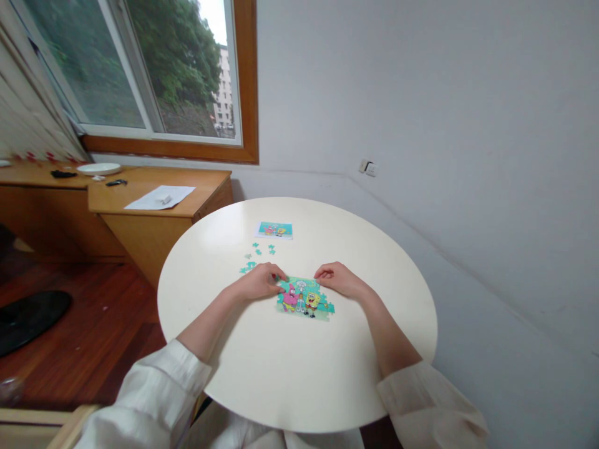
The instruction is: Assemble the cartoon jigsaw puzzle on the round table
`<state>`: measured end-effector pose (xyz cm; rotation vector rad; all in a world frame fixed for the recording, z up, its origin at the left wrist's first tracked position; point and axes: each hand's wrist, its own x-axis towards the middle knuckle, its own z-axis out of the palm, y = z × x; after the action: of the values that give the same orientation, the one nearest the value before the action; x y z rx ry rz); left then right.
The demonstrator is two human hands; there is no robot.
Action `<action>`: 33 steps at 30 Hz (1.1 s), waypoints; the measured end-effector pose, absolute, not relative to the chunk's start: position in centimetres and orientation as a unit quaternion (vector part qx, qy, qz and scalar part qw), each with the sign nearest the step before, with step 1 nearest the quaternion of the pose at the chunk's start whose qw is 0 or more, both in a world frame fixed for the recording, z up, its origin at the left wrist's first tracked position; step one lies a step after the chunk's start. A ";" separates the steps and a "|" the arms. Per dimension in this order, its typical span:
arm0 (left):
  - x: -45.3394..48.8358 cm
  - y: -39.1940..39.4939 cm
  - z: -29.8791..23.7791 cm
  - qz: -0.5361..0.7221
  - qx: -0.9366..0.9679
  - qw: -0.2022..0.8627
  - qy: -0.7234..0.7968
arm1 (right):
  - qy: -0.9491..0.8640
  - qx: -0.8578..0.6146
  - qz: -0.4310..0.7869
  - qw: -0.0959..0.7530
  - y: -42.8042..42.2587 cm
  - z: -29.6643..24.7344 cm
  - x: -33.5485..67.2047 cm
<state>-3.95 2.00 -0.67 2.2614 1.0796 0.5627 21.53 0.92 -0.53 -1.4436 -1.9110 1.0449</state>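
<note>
A partly assembled cartoon jigsaw puzzle (305, 299) lies on the round white table (290, 368). My left hand (259, 280) rests at the puzzle's upper left corner, its fingers curled and pinched at the edge, perhaps on a piece. Fingers bent and pressing down, my right hand (337, 278) sits on the puzzle's upper right edge. Several loose teal pieces (256, 254) lie just beyond my left hand. Farther back on the table is a small reference picture card (275, 229).
A wooden sideboard (154, 218) stands to the left with a sheet of paper (160, 197), a white plate (98, 168) and small dark items. A window is above it. A grey wall runs along the right. A dark round base (28, 315) lies on the wood floor.
</note>
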 end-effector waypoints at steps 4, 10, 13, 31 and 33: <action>-3.9 2.0 -0.5 0.198 0.850 0.282 0.400 | -0.707 -0.535 0.386 0.255 0.9 -0.5 21.6; -3.9 2.0 -0.4 0.200 0.852 0.282 0.394 | -0.702 -0.540 0.386 0.258 0.9 -0.5 21.5; -3.9 2.0 -0.5 0.207 0.851 0.286 0.390 | -0.698 -0.540 0.390 0.262 0.9 -0.5 21.5; -3.8 2.0 -0.3 0.206 0.847 0.298 0.389 | -0.709 -0.546 0.370 0.248 0.6 -0.3 21.3; -3.8 2.0 -0.3 0.207 0.847 0.299 0.388 | -0.715 -0.548 0.356 0.249 0.6 -0.2 21.2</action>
<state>-3.79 1.96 -0.34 2.2497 1.0311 0.5487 21.25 0.60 -0.22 -1.4940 -1.9468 0.9701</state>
